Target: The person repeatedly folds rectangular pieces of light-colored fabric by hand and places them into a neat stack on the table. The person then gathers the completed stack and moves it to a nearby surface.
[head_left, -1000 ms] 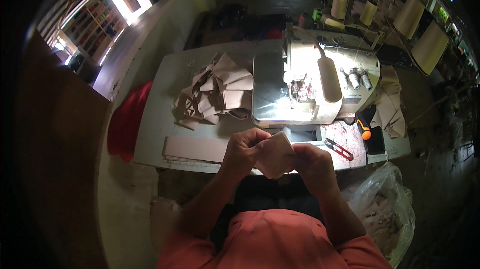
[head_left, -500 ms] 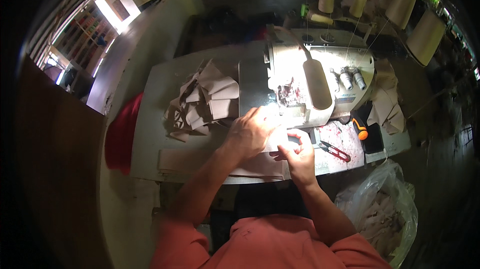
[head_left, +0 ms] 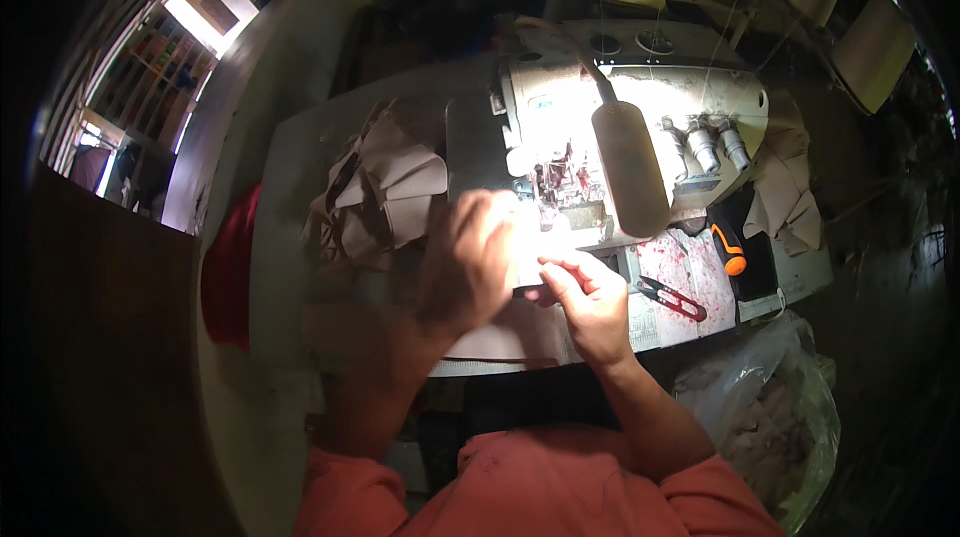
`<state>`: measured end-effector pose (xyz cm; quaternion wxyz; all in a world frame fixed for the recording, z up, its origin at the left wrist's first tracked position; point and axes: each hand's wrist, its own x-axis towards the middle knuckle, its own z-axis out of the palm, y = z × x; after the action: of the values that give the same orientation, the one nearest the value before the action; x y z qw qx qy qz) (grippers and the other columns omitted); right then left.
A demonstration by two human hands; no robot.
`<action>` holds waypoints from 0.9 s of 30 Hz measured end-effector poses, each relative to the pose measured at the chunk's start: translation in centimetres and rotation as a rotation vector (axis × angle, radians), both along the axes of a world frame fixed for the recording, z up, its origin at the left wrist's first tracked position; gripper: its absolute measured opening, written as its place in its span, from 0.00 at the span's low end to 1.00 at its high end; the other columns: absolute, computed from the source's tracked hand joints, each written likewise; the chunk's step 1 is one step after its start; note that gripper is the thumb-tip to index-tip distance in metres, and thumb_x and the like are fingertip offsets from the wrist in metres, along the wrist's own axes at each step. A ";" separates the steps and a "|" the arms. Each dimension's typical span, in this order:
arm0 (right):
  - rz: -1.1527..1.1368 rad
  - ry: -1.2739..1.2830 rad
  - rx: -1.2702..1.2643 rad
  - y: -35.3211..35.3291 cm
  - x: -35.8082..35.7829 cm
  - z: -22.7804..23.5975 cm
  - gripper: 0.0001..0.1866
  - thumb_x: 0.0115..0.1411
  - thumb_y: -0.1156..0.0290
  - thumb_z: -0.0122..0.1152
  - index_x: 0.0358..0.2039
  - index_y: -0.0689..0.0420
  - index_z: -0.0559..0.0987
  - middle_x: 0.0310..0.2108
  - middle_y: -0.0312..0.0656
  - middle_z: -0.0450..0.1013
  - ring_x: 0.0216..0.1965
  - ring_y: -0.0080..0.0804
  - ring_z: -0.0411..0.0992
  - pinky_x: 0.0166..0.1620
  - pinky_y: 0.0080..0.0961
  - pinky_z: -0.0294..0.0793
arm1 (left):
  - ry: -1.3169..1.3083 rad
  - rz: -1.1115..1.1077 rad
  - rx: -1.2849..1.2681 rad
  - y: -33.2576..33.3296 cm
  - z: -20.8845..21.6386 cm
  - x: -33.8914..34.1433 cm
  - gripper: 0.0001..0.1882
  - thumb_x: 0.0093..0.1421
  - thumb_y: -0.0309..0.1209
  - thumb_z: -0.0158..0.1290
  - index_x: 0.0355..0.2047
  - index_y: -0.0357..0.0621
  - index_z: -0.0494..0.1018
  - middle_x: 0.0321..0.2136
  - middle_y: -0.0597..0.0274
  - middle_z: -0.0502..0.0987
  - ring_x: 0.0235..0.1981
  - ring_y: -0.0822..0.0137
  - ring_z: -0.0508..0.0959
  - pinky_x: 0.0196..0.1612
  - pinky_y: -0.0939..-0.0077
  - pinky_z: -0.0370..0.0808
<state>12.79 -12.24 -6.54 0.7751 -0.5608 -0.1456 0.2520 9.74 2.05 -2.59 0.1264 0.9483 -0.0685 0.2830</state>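
Note:
Under the bright lamp, my right hand (head_left: 592, 305) is closed, thumb against fingers, on the edge of a pale fabric piece (head_left: 524, 259) that is mostly washed out by glare. My left hand (head_left: 474, 265) is beside it, bent over the left side of the glare; motion smears its fingers, so their grip does not show. Just beyond both hands is the needle area of a white sewing machine (head_left: 715, 97). Below my left hand, flat beige fabric panels (head_left: 515, 333) lie along the table's front edge.
Crumpled beige fabric pieces (head_left: 400, 182) are heaped at left. The lamp head (head_left: 630, 172) hangs over the machine. Red-handled thread snips (head_left: 678, 301) and an orange-and-black tool (head_left: 732, 249) lie right. A clear plastic bag (head_left: 810, 377) of scraps hangs lower right; thread cones (head_left: 872, 52) stand beyond.
My left hand has lifted slightly and moved left, now blurred. My right hand has shifted a little left, still pinching. The whole view has tilted slightly, bringing the machine closer.

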 end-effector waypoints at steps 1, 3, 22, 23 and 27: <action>-0.002 -0.002 -0.010 0.0 0.1 -0.1 0.10 0.54 0.78 0.48 0.36 0.67 0.71 0.28 0.42 0.71 0.25 0.24 0.71 0.29 0.16 0.70 | -0.028 -0.058 -0.049 -0.5 -0.6 -0.5 0.10 0.43 0.23 0.47 0.28 0.36 0.68 0.32 0.52 0.69 0.36 0.57 0.70 0.40 0.66 0.66; -0.003 -0.007 -0.017 0.2 0.2 0.1 0.09 0.54 0.78 0.47 0.36 0.66 0.71 0.27 0.43 0.71 0.26 0.24 0.71 0.30 0.16 0.70 | 0.021 -0.082 -0.145 -0.6 -1.7 -0.8 0.09 0.44 0.23 0.47 0.29 0.35 0.68 0.34 0.50 0.69 0.39 0.55 0.70 0.41 0.67 0.67; -0.034 -0.056 -0.116 -6.1 -3.1 -0.4 0.08 0.55 0.78 0.44 0.34 0.66 0.69 0.24 0.45 0.71 0.24 0.27 0.70 0.30 0.19 0.71 | -0.103 0.163 0.072 9.5 -2.9 5.7 0.10 0.51 0.27 0.43 0.35 0.41 0.69 0.38 0.56 0.70 0.40 0.56 0.69 0.42 0.67 0.66; -0.045 -0.071 -0.139 -6.3 -3.2 -0.2 0.07 0.55 0.78 0.44 0.34 0.66 0.69 0.23 0.46 0.71 0.23 0.28 0.70 0.28 0.20 0.72 | -0.029 0.203 0.038 9.8 -2.7 5.2 0.11 0.53 0.28 0.41 0.36 0.41 0.68 0.40 0.54 0.69 0.42 0.55 0.68 0.44 0.66 0.65; 0.008 -0.088 -0.194 -7.2 -4.2 -0.2 0.08 0.55 0.77 0.44 0.34 0.66 0.69 0.23 0.46 0.71 0.22 0.28 0.71 0.28 0.20 0.71 | 0.158 0.463 0.003 13.2 -4.6 2.6 0.15 0.55 0.32 0.39 0.42 0.46 0.66 0.41 0.53 0.68 0.43 0.54 0.68 0.45 0.64 0.64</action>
<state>8.60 -19.48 -6.76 0.7089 -0.6434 -0.1565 0.2430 12.31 15.21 -7.16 0.0615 0.9582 0.1601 0.2291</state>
